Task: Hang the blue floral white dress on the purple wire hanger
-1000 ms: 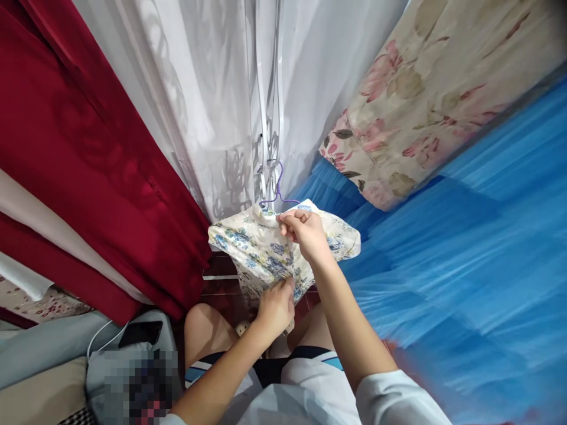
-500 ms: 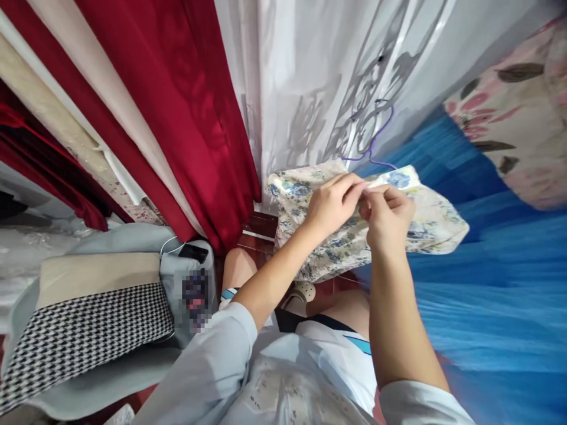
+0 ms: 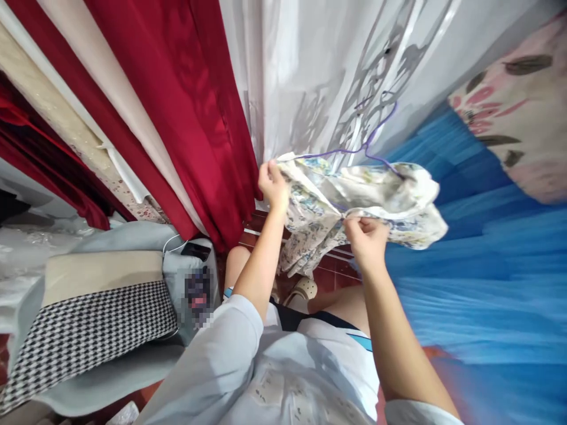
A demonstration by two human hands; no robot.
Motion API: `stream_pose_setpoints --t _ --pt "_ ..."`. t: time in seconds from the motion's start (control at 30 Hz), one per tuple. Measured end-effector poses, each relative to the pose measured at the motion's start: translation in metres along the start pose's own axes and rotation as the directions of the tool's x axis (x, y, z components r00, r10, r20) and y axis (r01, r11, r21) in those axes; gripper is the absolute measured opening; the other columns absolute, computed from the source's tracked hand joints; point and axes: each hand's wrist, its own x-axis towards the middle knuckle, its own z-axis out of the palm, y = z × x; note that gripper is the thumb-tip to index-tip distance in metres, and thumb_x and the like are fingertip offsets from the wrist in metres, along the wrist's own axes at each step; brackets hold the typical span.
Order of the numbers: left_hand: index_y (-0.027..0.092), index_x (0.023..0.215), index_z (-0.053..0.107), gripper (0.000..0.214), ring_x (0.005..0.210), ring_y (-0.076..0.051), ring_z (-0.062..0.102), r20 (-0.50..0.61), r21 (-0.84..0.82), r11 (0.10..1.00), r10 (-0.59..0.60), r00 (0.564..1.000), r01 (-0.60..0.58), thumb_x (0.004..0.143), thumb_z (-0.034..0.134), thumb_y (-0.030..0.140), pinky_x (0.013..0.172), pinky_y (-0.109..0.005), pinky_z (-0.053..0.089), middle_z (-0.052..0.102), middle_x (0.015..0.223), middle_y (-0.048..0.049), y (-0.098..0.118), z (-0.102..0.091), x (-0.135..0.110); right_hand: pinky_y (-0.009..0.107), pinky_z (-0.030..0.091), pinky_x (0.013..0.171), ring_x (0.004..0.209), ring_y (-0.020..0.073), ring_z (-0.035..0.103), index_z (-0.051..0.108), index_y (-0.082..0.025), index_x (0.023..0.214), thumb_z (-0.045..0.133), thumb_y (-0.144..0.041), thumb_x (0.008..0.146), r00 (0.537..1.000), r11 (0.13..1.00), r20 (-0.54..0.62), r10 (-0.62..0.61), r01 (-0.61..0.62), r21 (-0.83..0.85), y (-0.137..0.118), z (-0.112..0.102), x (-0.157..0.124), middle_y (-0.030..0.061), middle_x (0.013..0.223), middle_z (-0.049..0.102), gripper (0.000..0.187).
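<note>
- While the floral garment (image 3: 354,195) hangs on a purple hanger (image 3: 365,146) just right of the red curtain (image 3: 177,106), both hands have hold of it.
- The left hand (image 3: 272,186) is raised and sits right beside the red curtain's edge. It is clenched around the garment's left end, where the hanger's wire arm runs along the cloth.
- The right hand (image 3: 365,239) is farther right of the red curtain and lower. Its thumb and fingers are pinched on a fold at the middle of the garment's lower edge.
- Between the two hands the cloth is bunched and spread open, with its pale inner side showing. A loose part drapes down below the left hand.
- The hanger's hook rises in front of the white curtain (image 3: 310,71), which hangs directly right of the red curtain. Whether the hook is caught on anything cannot be told.
- Blue cloth (image 3: 478,283) spreads well to the right of the red curtain, behind and below the garment's right end.
- At the red curtain's foot, a dark phone (image 3: 195,251) lies on grey-blue padding, and a checked cushion (image 3: 88,330) lies farther left.
- A pale shoe (image 3: 303,289) rests on red floor tiles right of the curtain's foot, under the garment.
</note>
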Motion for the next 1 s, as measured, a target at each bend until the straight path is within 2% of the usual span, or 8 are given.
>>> stream_pose_setpoints --t 0.07,0.2,0.4,0.6,0.73,0.83,0.93,1.0 --pt "0.013 0.082 0.061 0.036 0.080 -0.013 0.059 -0.042 -0.082 0.986 -0.151 0.988 0.147 0.095 0.051 0.045 0.078 -0.023 0.044 0.063 0.081 -0.0055 -0.013 -0.006 0.006 0.025 0.016 0.041 0.043 0.0076 0.025 0.050 -0.019 0.057 0.061 -0.030 0.079 0.999 0.999 0.028 0.033 -0.033 -0.013 -0.006 0.002 -0.003 -0.0067 0.046 0.033 0.027" --pt "0.014 0.085 0.058 0.031 0.080 -0.012 0.062 -0.073 -0.285 0.863 -0.453 0.889 0.416 0.095 0.052 0.043 0.077 -0.023 0.048 0.061 0.078 -0.0026 -0.022 -0.004 0.011 0.025 0.023 0.044 0.045 0.0090 0.032 0.046 -0.020 0.056 0.058 -0.029 0.077 0.992 0.994 0.085 0.092 -0.087 -0.060 -0.010 0.004 -0.010 -0.0052 0.049 0.037 0.026" --pt "0.013 0.088 0.056 0.026 0.086 -0.019 0.067 0.021 -0.364 0.734 -0.609 0.793 0.574 0.096 0.048 0.037 0.085 -0.036 0.053 0.064 0.084 -0.0097 -0.023 -0.009 -0.008 0.025 0.033 0.050 0.050 0.0125 0.043 0.053 -0.020 0.066 0.054 -0.033 0.082 0.972 0.984 0.156 0.178 -0.176 -0.029 0.014 -0.005 -0.026 -0.0030 0.054 0.048 0.021" --pt "0.016 0.094 0.054 0.028 0.086 -0.016 0.065 -0.007 -0.328 0.809 -0.518 0.855 0.488 0.093 0.053 0.044 0.073 -0.027 0.053 0.062 0.090 -0.0053 -0.005 -0.029 -0.026 0.030 0.041 0.058 0.060 0.0177 0.054 0.058 -0.020 0.073 0.060 -0.044 0.087 0.982 0.973 0.117 0.150 -0.125 -0.195 0.007 -0.009 -0.030 0.0016 0.065 0.059 0.027" --pt "0.017 0.102 0.056 0.031 0.093 -0.015 0.060 0.026 -0.068 0.967 -0.243 0.970 0.245 0.096 0.048 0.046 0.066 -0.020 0.050 0.060 0.105 -0.0072 0.017 -0.042 -0.019 0.039 0.048 0.086 0.096 0.0259 0.061 0.064 -0.021 0.098 0.058 -0.036 0.090 0.985 0.954 0.078 -0.156 0.170 -0.247 -0.022 0.004 -0.015 0.0097 0.102 0.067 0.018" --pt "0.016 0.097 0.057 0.030 0.091 -0.015 0.059 0.036 0.161 0.985 -0.069 0.997 0.063 0.098 0.044 0.043 0.077 -0.023 0.050 0.059 0.096 -0.0050 0.023 -0.047 -0.006 0.045 0.042 0.101 0.120 0.0296 0.053 0.060 -0.024 0.124 0.057 -0.027 0.090 0.937 0.889 0.151 -0.316 0.348 -0.299 -0.038 0.014 0.002 0.0117 0.128 0.060 0.035" --pt "0.017 0.087 0.058 0.024 0.084 -0.012 0.058 -0.063 -0.009 0.962 -0.274 0.960 0.274 0.096 0.050 0.037 0.085 -0.023 0.048 0.056 0.082 0.0000 0.012 -0.046 0.007 0.042 0.047 0.092 0.110 0.0285 0.059 0.061 -0.023 0.127 0.053 -0.023 0.091 0.944 0.884 0.208 -0.258 0.317 -0.344 -0.044 0.015 0.016 0.0102 0.118 0.067 0.037" --pt "0.016 0.085 0.059 0.022 0.080 -0.013 0.061 0.002 -0.229 0.840 -0.504 0.864 0.491 0.095 0.049 0.032 0.083 -0.026 0.050 0.057 0.076 -0.0002 0.001 -0.042 0.012 0.039 0.048 0.084 0.100 0.0280 0.063 0.068 -0.022 0.117 0.055 -0.023 0.090 0.954 0.890 0.247 -0.172 0.258 -0.377 -0.047 0.014 0.022 0.0088 0.105 0.072 0.030"
